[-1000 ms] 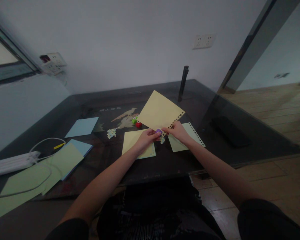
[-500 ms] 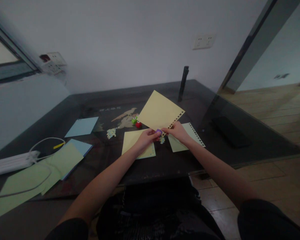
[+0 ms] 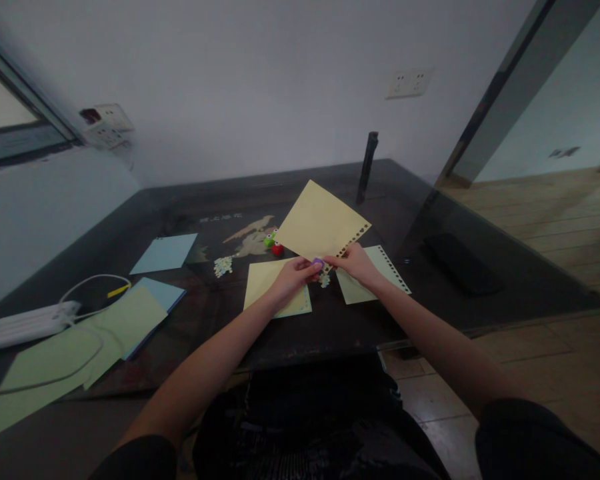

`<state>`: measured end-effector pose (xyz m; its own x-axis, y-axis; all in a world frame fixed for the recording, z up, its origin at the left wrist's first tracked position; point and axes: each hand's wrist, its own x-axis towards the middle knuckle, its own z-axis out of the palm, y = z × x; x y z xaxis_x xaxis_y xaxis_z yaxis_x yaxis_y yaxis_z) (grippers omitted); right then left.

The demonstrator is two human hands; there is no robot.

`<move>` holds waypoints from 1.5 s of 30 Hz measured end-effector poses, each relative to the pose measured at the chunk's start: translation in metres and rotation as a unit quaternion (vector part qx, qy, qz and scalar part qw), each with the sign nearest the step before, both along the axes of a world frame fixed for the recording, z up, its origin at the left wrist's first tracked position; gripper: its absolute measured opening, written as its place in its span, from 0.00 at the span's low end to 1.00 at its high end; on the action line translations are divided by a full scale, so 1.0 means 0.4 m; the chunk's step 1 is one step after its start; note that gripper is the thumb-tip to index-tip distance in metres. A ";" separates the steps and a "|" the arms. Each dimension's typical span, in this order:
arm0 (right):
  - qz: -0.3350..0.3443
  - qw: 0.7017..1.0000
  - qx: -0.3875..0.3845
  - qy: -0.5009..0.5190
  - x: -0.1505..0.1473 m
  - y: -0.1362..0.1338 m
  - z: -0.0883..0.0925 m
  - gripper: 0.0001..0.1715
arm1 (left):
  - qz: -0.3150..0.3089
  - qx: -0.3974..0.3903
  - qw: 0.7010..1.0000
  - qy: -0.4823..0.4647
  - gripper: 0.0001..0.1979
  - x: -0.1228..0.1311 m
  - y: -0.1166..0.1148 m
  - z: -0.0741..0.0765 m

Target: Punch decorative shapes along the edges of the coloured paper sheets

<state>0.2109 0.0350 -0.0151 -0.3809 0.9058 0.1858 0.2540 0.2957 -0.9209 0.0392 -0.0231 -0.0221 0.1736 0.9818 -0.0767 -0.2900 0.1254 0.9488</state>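
A cream sheet (image 3: pixel 323 217), tilted at the frame's centre, bears cut-outs along its lower-right edge. At its bottom corner, the left hand (image 3: pixel 296 277) is closed on a purple tool (image 3: pixel 318 262); the right hand (image 3: pixel 356 265) pinches the cut edge. Paper bits (image 3: pixel 325 281) show just below, between a yellow sheet (image 3: pixel 259 283) and a pale green sheet (image 3: pixel 360 288) on the dark surface (image 3: pixel 280 343).

Can read 上 and 花 among pale Chinese characters (image 3: pixel 221 218) on table (image 3: pixel 290 340), toward far-left corner (too blurred for rest).

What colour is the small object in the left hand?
Purple: the small object shows best in the head view.
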 end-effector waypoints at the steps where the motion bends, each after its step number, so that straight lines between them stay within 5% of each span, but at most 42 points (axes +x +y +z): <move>1: 0.002 1.000 0.001 0.001 0.000 0.000 0.000 0.17 | 0.002 0.000 1.000 0.006 0.17 -0.001 0.000 0.001; 45: 0.017 1.000 0.016 -0.014 0.007 -0.005 0.018 0.18 | 0.010 0.014 0.999 0.029 0.18 -0.003 -0.001 -0.013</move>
<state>0.2136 0.0329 -0.0078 -0.4172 0.8860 0.2022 0.2694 0.3331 -0.9036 0.0379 -0.0234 -0.0271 0.1510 0.9868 -0.0589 -0.2363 0.0939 0.9671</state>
